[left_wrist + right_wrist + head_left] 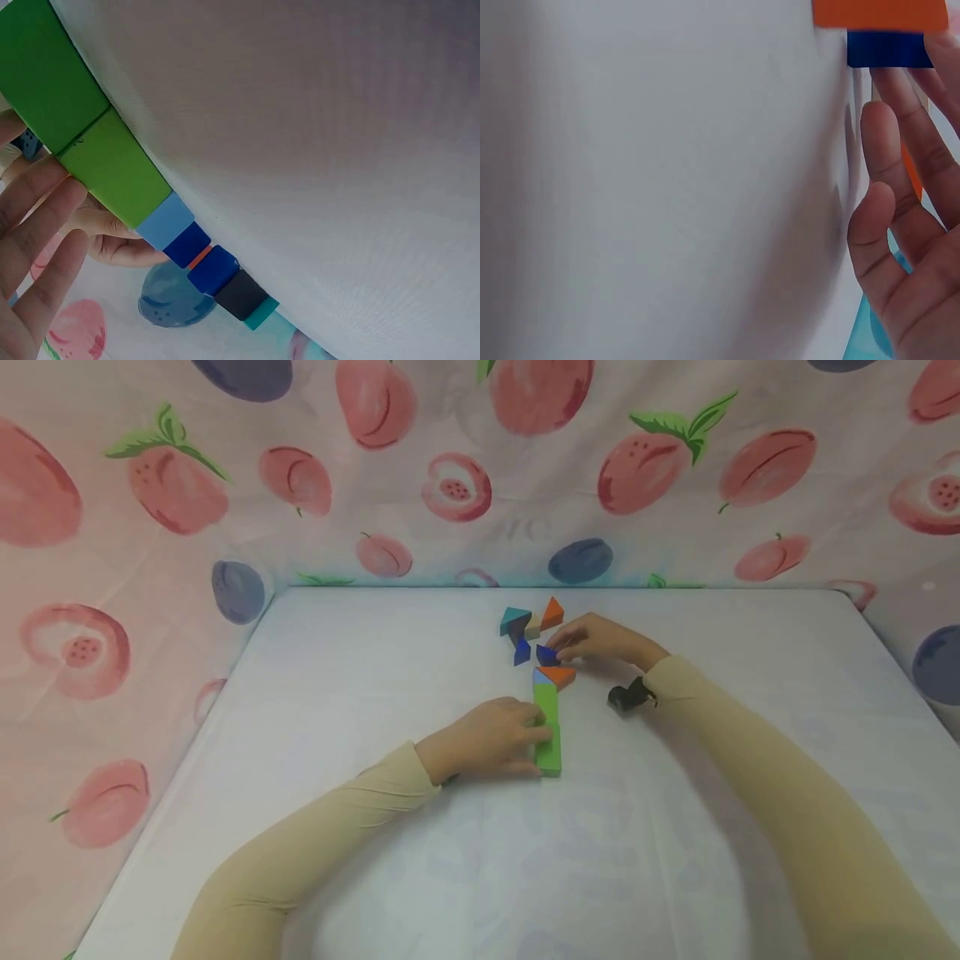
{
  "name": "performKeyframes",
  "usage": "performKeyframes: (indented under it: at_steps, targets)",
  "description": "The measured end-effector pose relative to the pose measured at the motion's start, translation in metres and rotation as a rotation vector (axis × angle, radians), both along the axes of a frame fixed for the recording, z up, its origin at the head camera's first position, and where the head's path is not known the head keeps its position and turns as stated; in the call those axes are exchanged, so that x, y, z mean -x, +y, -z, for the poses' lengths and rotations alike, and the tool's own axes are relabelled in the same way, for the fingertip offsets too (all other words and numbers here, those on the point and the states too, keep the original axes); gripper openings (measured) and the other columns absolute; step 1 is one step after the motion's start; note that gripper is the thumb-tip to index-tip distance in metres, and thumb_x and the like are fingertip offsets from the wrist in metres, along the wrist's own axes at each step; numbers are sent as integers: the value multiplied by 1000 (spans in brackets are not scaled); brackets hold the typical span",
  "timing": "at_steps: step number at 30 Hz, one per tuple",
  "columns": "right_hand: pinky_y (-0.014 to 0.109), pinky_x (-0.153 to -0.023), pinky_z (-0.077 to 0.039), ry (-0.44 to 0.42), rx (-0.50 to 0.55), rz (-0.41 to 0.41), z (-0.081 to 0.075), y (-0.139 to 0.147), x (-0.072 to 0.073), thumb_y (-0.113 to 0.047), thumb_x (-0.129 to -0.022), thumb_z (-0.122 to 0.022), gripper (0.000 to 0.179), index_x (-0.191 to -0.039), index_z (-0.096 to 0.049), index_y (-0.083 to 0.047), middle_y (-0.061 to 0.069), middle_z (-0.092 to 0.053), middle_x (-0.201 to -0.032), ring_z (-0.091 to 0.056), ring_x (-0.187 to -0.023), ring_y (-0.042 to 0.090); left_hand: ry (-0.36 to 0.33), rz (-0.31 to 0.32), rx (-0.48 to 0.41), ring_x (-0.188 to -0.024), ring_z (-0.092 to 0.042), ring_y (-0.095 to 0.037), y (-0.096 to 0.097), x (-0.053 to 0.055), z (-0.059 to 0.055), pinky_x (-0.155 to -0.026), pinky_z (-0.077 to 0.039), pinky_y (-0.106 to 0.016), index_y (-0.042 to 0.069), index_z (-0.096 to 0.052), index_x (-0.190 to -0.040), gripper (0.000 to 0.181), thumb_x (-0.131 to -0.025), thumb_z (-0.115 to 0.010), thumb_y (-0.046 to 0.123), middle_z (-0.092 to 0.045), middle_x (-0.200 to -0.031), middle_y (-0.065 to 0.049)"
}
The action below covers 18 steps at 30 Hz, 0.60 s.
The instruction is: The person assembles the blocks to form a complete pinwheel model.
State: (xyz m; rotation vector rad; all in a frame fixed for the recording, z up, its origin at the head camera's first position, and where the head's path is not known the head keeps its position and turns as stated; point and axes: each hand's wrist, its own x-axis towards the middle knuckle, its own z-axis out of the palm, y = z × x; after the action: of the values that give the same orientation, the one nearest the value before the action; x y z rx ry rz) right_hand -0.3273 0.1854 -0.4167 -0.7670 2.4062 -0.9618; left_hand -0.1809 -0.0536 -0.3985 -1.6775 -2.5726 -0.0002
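My left hand (491, 735) lies across two green blocks (551, 758), set end to end. Its fingertips touch the top and side, and in the left wrist view the fingers (30, 232) look fairly straight. At the blocks' far end sit a light blue triangular block (540, 677) and an orange triangular block (561, 676), side by side. Just beyond them, my right hand (600, 639) pinches a dark blue block (547, 656) between thumb and finger. The right wrist view shows this dark blue block (885, 49) right against the orange block (877, 12), other fingers loosely bent.
Beyond the row stand another dark blue block (522, 652), a black block (517, 629), a teal triangular block (513, 617), a beige block (532, 627) and a second orange triangular block (552, 613). A small black device (628, 696) hangs by the right cuff. Fruit-printed cloth (525, 527) rises behind the white table (337, 652).
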Motion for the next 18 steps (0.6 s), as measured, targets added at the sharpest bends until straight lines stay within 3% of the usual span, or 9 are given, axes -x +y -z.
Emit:
performKeyframes:
  at_steps: [3, 10, 18]
  targets:
    - [35, -89, -49, -7, -8, 6, 1, -3, -2, -14, -88, -65, 26, -113, -68, -8, 11, -66, -117, -63, -104, 22, -4, 1, -4, -101, -60, -16, 0, 0, 0, -93, -47, -30, 20, -60, -111, 41, -85, -60, 52, -61, -114, -4]
    - [27, -79, -47, 75, 2, -65, -2, -10, -3, -9, -89, -61, 21, -109, -70, -8, 12, -68, -110, -57, -89, 16, 4, 6, -8, -100, -59, -15, -1, 0, 1, -93, -47, -30, 20, -60, -108, 39, -85, -61, 51, -62, -111, -3]
    - [25, -69, -42, 65, -19, -120, -8, -13, 2, -7, -90, -60, 20, -106, -71, -9, 11, -68, -107, -50, -78, 16, -21, -6, 10, -101, -59, -15, 0, 1, 0, -94, -47, -30, 20, -60, -112, 41, -85, -60, 51, -61, -113, -3]
